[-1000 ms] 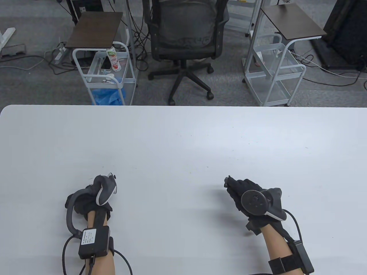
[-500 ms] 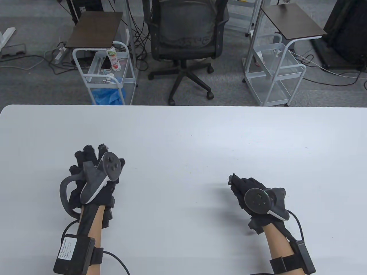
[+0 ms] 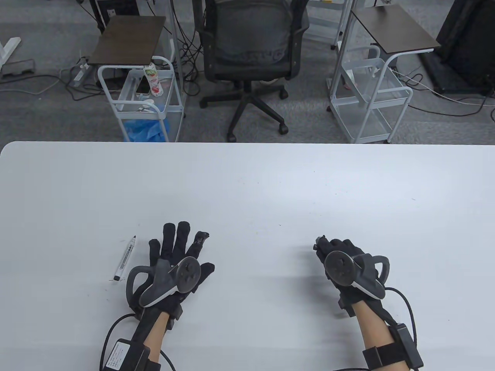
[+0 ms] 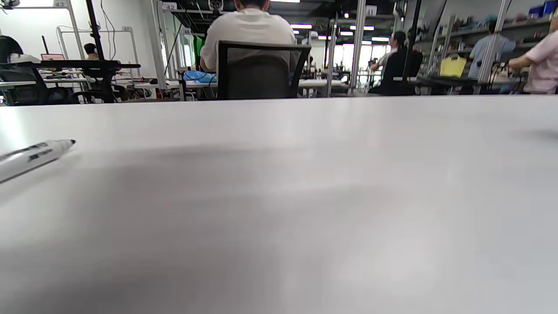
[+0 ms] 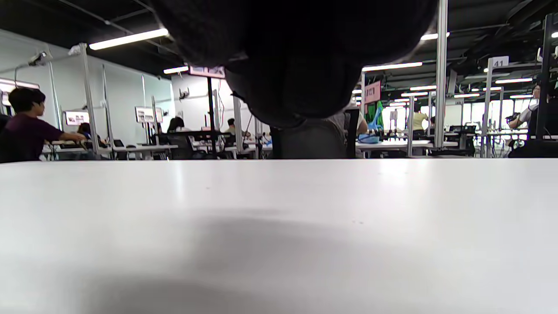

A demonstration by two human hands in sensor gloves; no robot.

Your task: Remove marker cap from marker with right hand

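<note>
A white marker [image 3: 124,258] with a bare dark tip lies on the white table [image 3: 247,181], just left of my left hand. It also shows in the left wrist view [image 4: 30,156]. My left hand [image 3: 181,247] is open, fingers spread over the table, and holds nothing. My right hand [image 3: 334,253] is curled shut at the right. A small dark piece, the marker cap [image 3: 318,241], sticks out at the front of its fingers. In the right wrist view only the dark glove [image 5: 296,56] shows at the top.
Beyond the table's far edge stand an office chair [image 3: 247,50] and two white carts [image 3: 143,96] [image 3: 371,96]. The two hands are well apart on the near part of the table.
My left hand moved forward, then right, and opened. The marker now lies on the table to its left. My right hand stayed curled and drifted slightly right.
</note>
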